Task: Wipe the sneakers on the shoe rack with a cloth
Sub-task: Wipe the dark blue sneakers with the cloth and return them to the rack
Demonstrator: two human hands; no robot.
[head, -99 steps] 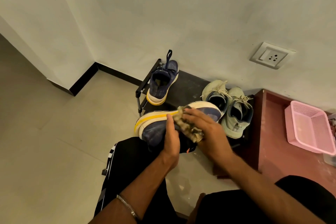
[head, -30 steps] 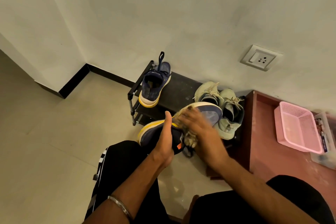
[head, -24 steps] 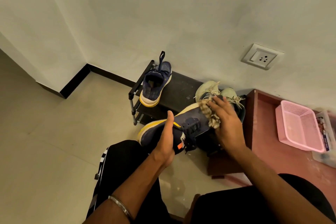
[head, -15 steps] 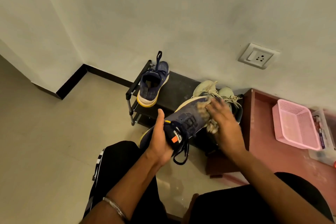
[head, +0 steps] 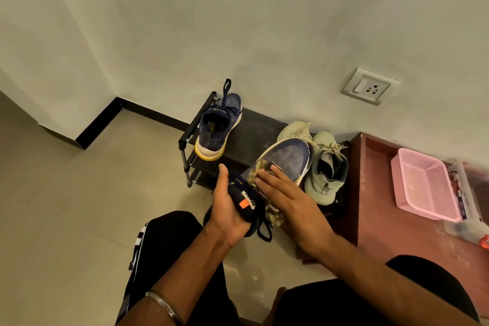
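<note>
Evidently midway: the navy sneaker (head: 284, 160) is gripped by the left hand (head: 229, 209); the cloth (head: 260, 169) is pressed on it by the flat right hand (head: 287, 197); the shoe rack (head: 254, 127) pairs seemingly remain unwiped.

cloth (head: 260, 170) mostly hidden under right hand (head: 288, 200), clear box (head: 465, 193) contents blurred

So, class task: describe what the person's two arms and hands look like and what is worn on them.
Both forearms are bare, with no sleeves or gloves in view. The left hand has a thin silver-coloured bangle on the arm above the wrist. The right hand shows no rings, watch or bands. Below the arms, the person wears black trousers with white stripes down the side.
</note>
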